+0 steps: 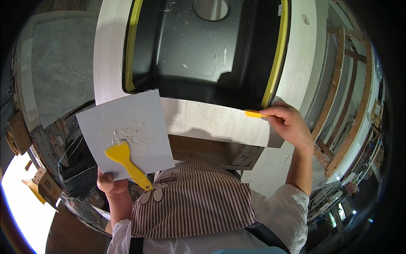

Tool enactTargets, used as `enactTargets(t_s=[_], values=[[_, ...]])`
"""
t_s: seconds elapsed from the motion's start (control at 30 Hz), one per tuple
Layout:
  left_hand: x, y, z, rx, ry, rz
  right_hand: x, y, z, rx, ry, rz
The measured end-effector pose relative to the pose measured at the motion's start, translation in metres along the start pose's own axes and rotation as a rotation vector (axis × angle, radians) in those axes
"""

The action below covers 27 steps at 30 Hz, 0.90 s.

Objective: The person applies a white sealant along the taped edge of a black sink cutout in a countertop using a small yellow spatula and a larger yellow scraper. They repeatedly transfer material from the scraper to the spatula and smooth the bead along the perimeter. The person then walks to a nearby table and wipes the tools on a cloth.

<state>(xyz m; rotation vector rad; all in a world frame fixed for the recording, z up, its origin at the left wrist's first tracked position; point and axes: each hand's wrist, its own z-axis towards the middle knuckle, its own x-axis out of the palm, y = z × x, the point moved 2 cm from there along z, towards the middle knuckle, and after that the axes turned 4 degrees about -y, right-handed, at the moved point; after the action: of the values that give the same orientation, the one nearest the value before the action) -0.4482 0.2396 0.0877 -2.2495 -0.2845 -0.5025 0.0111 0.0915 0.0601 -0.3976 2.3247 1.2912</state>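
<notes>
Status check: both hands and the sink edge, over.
Left hand holds board. Right hand pinches small yellow scraper at sink corner. Nothing blocking.

Black inset sink basin (pixel 203 46): far end cut off by the top edge, round drain opening (pixel 211 8) only partly in frame. Small yellow plastic scraper (pixel 255 113): mostly concealed within the right hand (pixel 289 125), one end showing. Left hand (pixel 111 183): fingers hidden beneath the flat white square board (pixel 127 127), thumb alone visible.
</notes>
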Motion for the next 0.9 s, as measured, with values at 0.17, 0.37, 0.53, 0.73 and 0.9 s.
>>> enactTargets(t_s=[0.17,0.37,0.53,0.73,0.9], values=[[0.001,0.000,-0.002,-0.007,-0.007,0.015,-0.010,0.012,0.002,-0.017,0.005,-0.102],[0.005,-0.001,-0.004,-0.024,0.018,0.033,-0.001,0.013,0.006,-0.037,-0.008,-0.177],[0.002,0.001,-0.006,-0.015,0.027,0.043,-0.017,0.025,0.005,-0.068,0.028,-0.333],[0.002,0.002,-0.008,-0.018,0.018,0.046,0.001,0.028,0.012,-0.064,-0.002,-0.170],[0.010,0.000,-0.010,-0.029,-0.024,-0.052,0.007,0.012,0.012,-0.050,0.002,-0.143]])
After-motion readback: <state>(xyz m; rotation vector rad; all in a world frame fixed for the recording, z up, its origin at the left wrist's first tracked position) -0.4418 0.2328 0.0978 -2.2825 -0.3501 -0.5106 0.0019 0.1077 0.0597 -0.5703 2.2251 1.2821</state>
